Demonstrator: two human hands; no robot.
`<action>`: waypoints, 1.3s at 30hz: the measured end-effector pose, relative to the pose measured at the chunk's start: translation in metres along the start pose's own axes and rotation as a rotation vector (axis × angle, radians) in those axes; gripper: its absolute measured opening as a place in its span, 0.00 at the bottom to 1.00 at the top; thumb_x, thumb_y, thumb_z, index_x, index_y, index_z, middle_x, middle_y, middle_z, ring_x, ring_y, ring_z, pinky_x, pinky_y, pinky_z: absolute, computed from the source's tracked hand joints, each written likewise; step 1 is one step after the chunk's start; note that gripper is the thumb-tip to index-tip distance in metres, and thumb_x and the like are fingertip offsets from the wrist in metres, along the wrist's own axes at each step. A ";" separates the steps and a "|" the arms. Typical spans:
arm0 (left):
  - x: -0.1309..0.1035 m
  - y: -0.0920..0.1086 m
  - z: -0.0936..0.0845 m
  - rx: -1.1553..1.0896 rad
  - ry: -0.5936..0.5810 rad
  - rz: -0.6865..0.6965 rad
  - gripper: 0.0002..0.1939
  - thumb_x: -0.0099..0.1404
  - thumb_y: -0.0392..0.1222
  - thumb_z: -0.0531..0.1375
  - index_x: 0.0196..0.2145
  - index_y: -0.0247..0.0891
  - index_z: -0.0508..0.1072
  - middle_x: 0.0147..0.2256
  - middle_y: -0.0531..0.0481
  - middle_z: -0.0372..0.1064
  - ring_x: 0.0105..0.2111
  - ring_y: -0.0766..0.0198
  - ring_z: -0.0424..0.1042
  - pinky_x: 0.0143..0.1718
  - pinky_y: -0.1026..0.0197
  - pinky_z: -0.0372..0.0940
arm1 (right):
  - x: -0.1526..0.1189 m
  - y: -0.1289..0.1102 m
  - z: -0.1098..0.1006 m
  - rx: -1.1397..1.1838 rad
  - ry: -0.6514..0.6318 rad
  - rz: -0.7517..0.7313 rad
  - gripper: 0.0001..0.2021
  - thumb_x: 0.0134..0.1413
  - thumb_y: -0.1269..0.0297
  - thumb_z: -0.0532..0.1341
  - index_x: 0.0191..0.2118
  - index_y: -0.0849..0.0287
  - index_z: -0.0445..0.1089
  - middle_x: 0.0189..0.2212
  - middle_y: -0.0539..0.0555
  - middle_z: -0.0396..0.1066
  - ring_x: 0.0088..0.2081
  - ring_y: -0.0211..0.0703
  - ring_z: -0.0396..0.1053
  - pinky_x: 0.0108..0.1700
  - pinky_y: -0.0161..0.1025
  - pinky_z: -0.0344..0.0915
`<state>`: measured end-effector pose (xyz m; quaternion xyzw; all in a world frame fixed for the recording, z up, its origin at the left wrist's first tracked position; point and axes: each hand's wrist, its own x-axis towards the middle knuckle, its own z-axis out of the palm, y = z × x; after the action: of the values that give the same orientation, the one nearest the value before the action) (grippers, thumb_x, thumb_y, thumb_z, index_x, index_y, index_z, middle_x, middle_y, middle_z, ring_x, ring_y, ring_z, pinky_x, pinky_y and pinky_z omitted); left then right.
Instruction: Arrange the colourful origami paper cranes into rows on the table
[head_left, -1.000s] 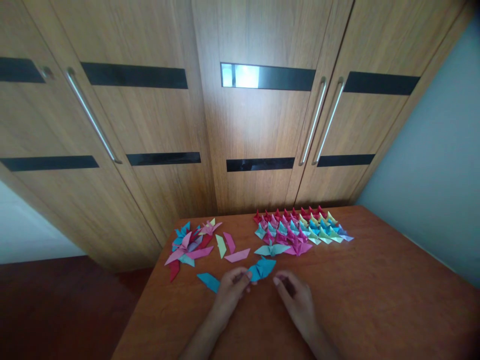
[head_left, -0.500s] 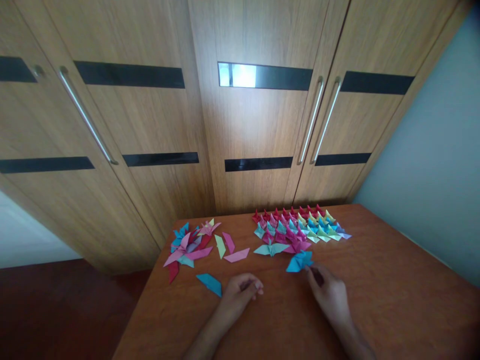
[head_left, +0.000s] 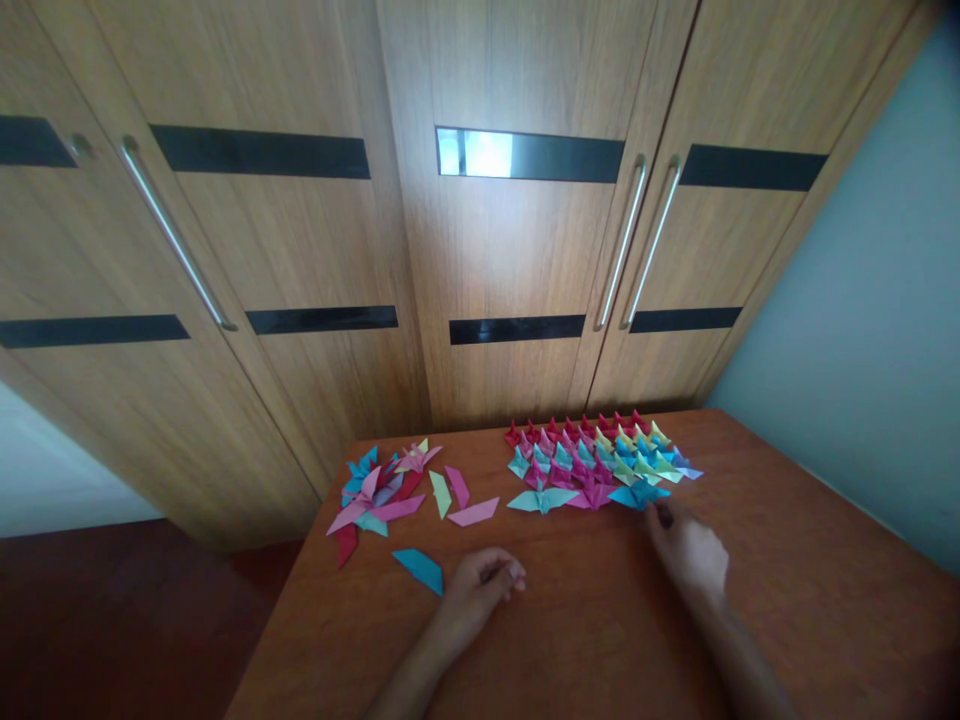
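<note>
A blue origami crane [head_left: 637, 494] with spread wings is pinched at its near edge by my right hand [head_left: 691, 552]. It sits at the right end of the front row, beside a magenta crane [head_left: 592, 493] and a pale turquoise crane [head_left: 543, 498]. Behind these stand several rows of folded cranes [head_left: 561, 452] in red, pink, turquoise, yellow and blue. My left hand [head_left: 480, 592] rests on the table with its fingers curled together; whether anything is inside them is hidden. Close to its left lies a flat blue folded paper piece [head_left: 420, 570].
A loose heap of colourful folded papers [head_left: 375, 500] lies at the table's left. Between heap and rows are a light green piece [head_left: 440, 493] and two pink pieces [head_left: 474, 512]. The wooden table [head_left: 570, 640] stands against a wardrobe [head_left: 510, 240], with a wall [head_left: 847, 330] at right.
My right hand has moved right and slightly away from me, bringing the blue crane to the end of the front row. The crane's wings now lie spread. My left hand stays put.
</note>
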<state>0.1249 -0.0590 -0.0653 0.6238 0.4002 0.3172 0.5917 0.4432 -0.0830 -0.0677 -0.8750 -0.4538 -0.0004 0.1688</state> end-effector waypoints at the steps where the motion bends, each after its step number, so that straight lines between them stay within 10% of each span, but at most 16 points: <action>1: 0.000 0.000 0.000 -0.001 0.003 -0.003 0.18 0.59 0.54 0.58 0.30 0.34 0.74 0.27 0.49 0.72 0.26 0.65 0.66 0.29 0.65 0.61 | 0.000 -0.003 0.000 -0.011 -0.004 0.000 0.18 0.58 0.51 0.49 0.41 0.53 0.71 0.34 0.57 0.76 0.34 0.53 0.74 0.27 0.37 0.59; 39: -0.001 0.006 -0.001 0.008 0.030 -0.045 0.15 0.59 0.51 0.57 0.31 0.35 0.73 0.28 0.50 0.72 0.26 0.66 0.66 0.27 0.66 0.61 | -0.026 -0.035 0.006 0.096 -0.147 -0.007 0.19 0.57 0.49 0.48 0.36 0.52 0.72 0.31 0.57 0.75 0.31 0.49 0.73 0.27 0.36 0.58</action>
<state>0.1239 -0.0592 -0.0593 0.6122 0.4242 0.3115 0.5901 0.3990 -0.0831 -0.0666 -0.8620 -0.4673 0.0853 0.1767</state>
